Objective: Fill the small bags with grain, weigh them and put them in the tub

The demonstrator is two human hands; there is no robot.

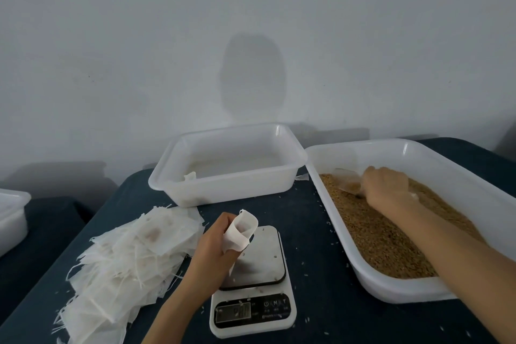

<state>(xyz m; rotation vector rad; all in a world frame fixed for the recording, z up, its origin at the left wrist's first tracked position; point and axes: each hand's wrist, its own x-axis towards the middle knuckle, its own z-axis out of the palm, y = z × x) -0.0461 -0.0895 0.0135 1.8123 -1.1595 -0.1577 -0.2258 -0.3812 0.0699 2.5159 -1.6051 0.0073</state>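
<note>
My left hand (213, 243) holds a small white bag (240, 231) with its mouth open, just above the steel plate of the kitchen scale (255, 282). Over at the right, my right hand (386, 186) grips a clear plastic scoop (347, 183) dug into the brown grain (391, 234) that fills the large white tub (458, 176). A second white tub (231, 159) stands at the back centre and holds one small bag (190, 176) in its near left corner. A heap of empty bags (122, 260) lies at the left of the scale.
The table (321, 315) has a dark blue cloth with loose grains scattered on it. Another white tub (12, 218) stands partly in view at the far left on a lower surface. A grey wall rises right behind the tubs.
</note>
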